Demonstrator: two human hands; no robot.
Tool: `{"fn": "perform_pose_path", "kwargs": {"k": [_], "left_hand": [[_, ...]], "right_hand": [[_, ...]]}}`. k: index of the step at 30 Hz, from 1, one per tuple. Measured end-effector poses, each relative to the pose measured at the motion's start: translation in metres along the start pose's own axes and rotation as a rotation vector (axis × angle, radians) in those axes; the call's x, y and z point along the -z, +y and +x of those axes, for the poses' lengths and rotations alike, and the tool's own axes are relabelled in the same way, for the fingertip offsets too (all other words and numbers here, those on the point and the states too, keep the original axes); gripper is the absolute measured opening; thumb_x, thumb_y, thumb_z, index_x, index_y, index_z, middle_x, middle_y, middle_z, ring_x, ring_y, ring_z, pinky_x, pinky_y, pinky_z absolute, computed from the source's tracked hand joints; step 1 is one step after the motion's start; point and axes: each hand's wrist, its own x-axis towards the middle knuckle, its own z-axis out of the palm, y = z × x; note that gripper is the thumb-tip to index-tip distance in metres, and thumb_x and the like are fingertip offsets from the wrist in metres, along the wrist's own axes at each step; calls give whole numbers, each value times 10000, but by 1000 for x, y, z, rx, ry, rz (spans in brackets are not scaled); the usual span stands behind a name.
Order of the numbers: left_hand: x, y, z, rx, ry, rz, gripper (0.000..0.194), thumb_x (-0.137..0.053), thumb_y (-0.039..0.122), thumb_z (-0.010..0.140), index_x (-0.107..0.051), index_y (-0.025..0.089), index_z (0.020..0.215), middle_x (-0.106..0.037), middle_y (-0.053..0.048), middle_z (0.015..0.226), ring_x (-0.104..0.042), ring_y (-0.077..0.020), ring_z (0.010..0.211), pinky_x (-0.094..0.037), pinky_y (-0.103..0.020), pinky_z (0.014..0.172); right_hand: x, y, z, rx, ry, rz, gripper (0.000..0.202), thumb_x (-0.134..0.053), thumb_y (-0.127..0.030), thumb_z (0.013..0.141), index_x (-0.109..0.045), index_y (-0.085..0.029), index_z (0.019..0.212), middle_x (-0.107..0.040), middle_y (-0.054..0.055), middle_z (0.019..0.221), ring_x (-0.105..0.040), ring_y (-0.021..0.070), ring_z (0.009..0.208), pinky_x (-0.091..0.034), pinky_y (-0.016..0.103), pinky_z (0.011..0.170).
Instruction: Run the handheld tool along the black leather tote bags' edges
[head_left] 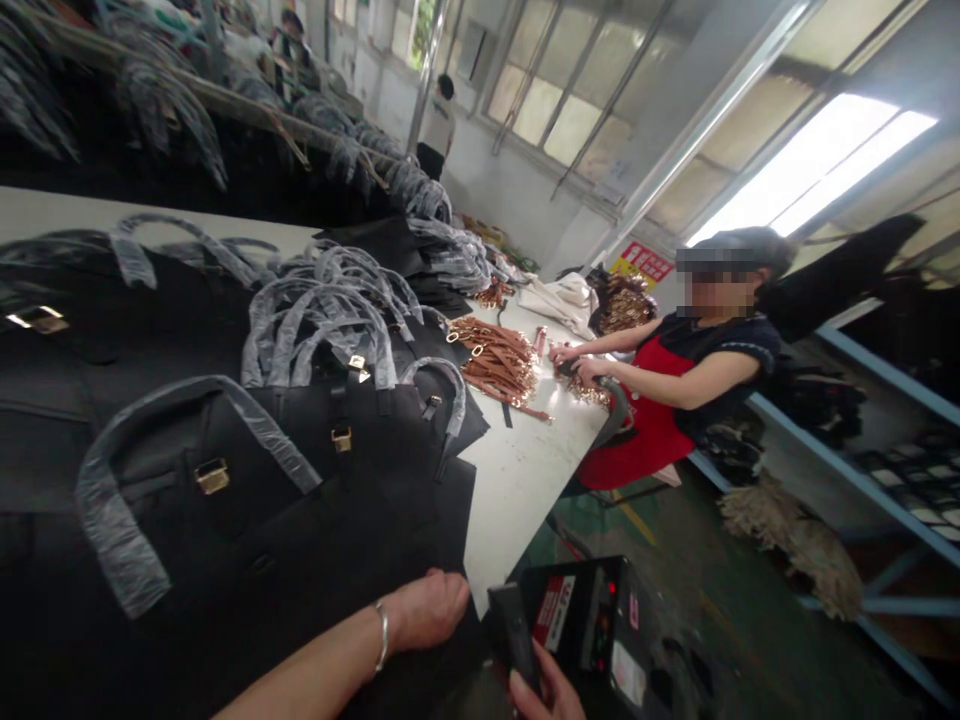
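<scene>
1. One white worktop [506, 490] runs from near the person away into a big room, and much of it is covered with black bag pieces [292, 550].
2. The room has pale walls, bright windows [592, 90], a green floor [712, 640] and blue shelves [885, 490] on the right.
3. Farther along the worktop lies a pile of brown straps [495, 360] with gold-coloured metal bits.
4. A co-worker in a red apron [652, 440] is at the right edge of the worktop, with both hands at the far side of the straps.
5. The near black bag pieces lie flat at the left and front. Their wrapped handles [120, 540] curve up in arches, and gold clasps [212, 477] sit near them.
6. The left hand [431, 612] is at the right edge of the near black pieces. Its fingers are curled together like a fist.
7. The right hand [551, 690] is low in the view, its thumb and fingers pinching a black tool [514, 630].
8. The black tool is just past the worktop's near right edge, in front of a black box [592, 620] with red lights.
9. The tool's long side runs up and a little left from the hand, so its wide end points away from the person.
</scene>
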Motion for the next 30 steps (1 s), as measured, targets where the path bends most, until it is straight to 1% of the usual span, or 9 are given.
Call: {"fn": "perform_pose_path", "kwargs": {"k": [1,3,6,10,13,15,17,23,30], "left_hand": [[4,-2,-1,10,3,-21,158,-493,133,910,-621,121,817,-534,-71,750,-513,-184,634,-354,-291,450],[11,-6,-2,46,-12,-131,170,-462,115,922,-617,125,850,-563,-82,795,-534,-184,671,-379,-288,473],[15,-11,-6,310,-45,-393,124,-488,136,926,-598,150,871,-589,-69,832,-569,-179,733,-460,-281,580],[15,-7,-22,638,-67,-454,208,-414,28,920,-563,148,1004,-600,-78,969,-610,-172,841,-521,-293,738],[14,0,-35,763,65,-583,237,-392,19,935,-542,166,1047,-597,-66,1062,-618,-144,954,-526,-268,858],[12,5,-42,772,196,-714,215,-439,47,935,-537,172,1079,-587,-72,1148,-605,-145,1053,-509,-272,943],[9,7,-45,746,262,-777,239,-488,63,917,-530,170,1126,-566,-89,1224,-585,-164,1122,-492,-303,1000],[7,7,-45,708,234,-800,275,-478,47,901,-518,182,1137,-578,-85,1180,-578,-184,1115,-503,-348,995],[12,6,-44,728,213,-809,280,-477,50,891,-513,195,1128,-575,-85,1177,-573,-189,1126,-505,-358,993]], "right_hand": [[1,-12,-7,-29,-47,-42,857,-835,-638,528,-601,-155,1197,-714,17,636,-593,183,426,-440,285,415],[1,-35,-18,-77,-88,-114,839,-838,-558,596,-567,-156,1282,-712,13,673,-611,183,494,-456,277,452],[-2,-57,-23,-125,-120,-178,843,-831,-532,616,-561,-166,1325,-709,10,713,-618,185,555,-467,271,487],[-8,-63,-26,-158,-176,-211,773,-823,-522,615,-621,-208,1291,-731,31,806,-647,213,627,-488,288,522],[-13,-64,-29,-163,-252,-243,723,-812,-512,632,-640,-223,1273,-725,21,798,-636,203,609,-484,289,522],[-17,-66,-28,-179,-317,-255,695,-795,-512,663,-636,-217,1272,-702,3,756,-616,182,571,-466,273,502],[-22,-68,-25,-207,-385,-264,644,-771,-520,697,-639,-209,1246,-671,-17,711,-593,157,524,-439,251,469],[-37,-77,-5,-280,-501,-272,431,-710,-570,751,-645,-176,913,-625,-31,641,-545,103,431,-385,202,400],[-39,-73,-6,-282,-472,-296,449,-724,-586,725,-647,-178,896,-605,-37,585,-553,121,414,-394,214,390]]}}
